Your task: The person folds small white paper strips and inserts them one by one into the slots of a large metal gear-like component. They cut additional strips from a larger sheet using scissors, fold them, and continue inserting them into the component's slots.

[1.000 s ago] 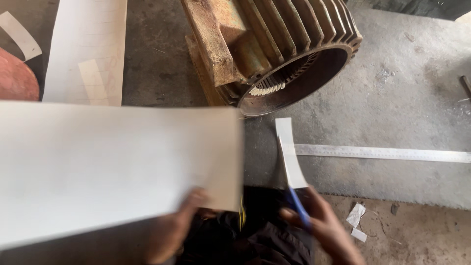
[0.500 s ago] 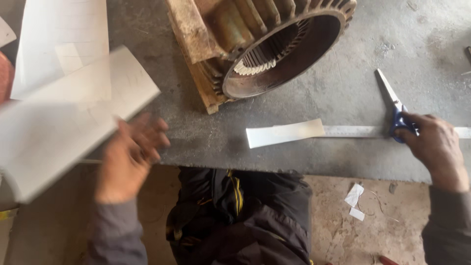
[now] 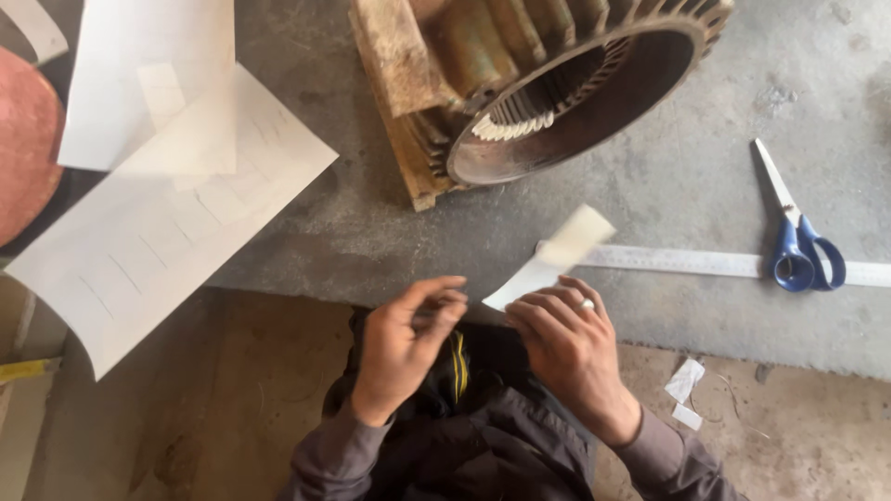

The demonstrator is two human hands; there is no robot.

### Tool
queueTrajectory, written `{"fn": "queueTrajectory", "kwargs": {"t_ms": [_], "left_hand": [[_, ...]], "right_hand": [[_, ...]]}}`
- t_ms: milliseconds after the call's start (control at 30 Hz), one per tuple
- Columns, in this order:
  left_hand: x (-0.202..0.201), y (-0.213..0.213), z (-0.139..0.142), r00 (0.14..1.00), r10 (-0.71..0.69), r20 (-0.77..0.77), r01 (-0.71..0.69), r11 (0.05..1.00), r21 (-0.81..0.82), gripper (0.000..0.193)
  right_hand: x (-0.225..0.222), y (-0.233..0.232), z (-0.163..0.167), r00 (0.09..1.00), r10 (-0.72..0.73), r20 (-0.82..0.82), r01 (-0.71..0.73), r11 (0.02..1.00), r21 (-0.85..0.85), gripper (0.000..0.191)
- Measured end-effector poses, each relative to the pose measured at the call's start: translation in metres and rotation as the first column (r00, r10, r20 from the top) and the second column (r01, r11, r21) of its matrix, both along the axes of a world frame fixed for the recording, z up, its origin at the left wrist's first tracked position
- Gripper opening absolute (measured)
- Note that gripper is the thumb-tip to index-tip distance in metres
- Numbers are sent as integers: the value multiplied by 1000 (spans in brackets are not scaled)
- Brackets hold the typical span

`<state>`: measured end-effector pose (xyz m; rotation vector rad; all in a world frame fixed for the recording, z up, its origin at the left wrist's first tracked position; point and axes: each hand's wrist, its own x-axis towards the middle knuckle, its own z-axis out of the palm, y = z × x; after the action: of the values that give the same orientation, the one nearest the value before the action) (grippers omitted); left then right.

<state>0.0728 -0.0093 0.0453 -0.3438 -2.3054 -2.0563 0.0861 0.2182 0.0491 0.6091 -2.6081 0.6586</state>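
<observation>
My right hand [image 3: 568, 343] pinches a narrow white paper strip [image 3: 549, 260] that sticks up and away over the table edge. My left hand [image 3: 401, 345] hovers beside it with fingers curled and apart, holding nothing. Blue-handled scissors [image 3: 796, 243] lie on the grey table at the right, on top of a long steel ruler [image 3: 687, 262]. A large white paper sheet [image 3: 158, 241] lies at the left, hanging over the table edge. A rusty motor stator housing [image 3: 529, 83] lies on its side at the back.
A second white sheet [image 3: 139, 83] overlaps the big one at the upper left, next to a reddish round object [image 3: 23, 148]. Small paper scraps [image 3: 685, 390] lie on the floor below the grey table [image 3: 668, 167]. My dark clothing shows at the bottom.
My right hand has let go of the scissors, which now lie on the ruler, and has picked up the paper strip. My left hand released the big sheet and moved toward the strip.
</observation>
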Motion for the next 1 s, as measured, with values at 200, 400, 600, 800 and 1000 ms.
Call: {"fn": "queueTrajectory", "kwargs": {"t_ms": [200,400,600,800,1000], "left_hand": [[8,25,26,980,-192,46,191,981,16,37],[9,36,38,970,-66,234,48,996,81,33],[-9,29,27,985,-85,152,86,996,-5,37],[-24,29,18,980,-94,176,75,991,112,33],[-30,22,12,974,-90,206,122,981,-150,33]], "right_hand": [[13,16,24,870,-10,494,311,788,-531,13],[3,19,34,711,301,636,496,426,-756,21],[-9,6,13,751,391,532,412,352,-840,13],[-24,3,6,757,328,566,416,426,-803,8],[-31,3,5,731,353,584,386,492,-780,8]]}}
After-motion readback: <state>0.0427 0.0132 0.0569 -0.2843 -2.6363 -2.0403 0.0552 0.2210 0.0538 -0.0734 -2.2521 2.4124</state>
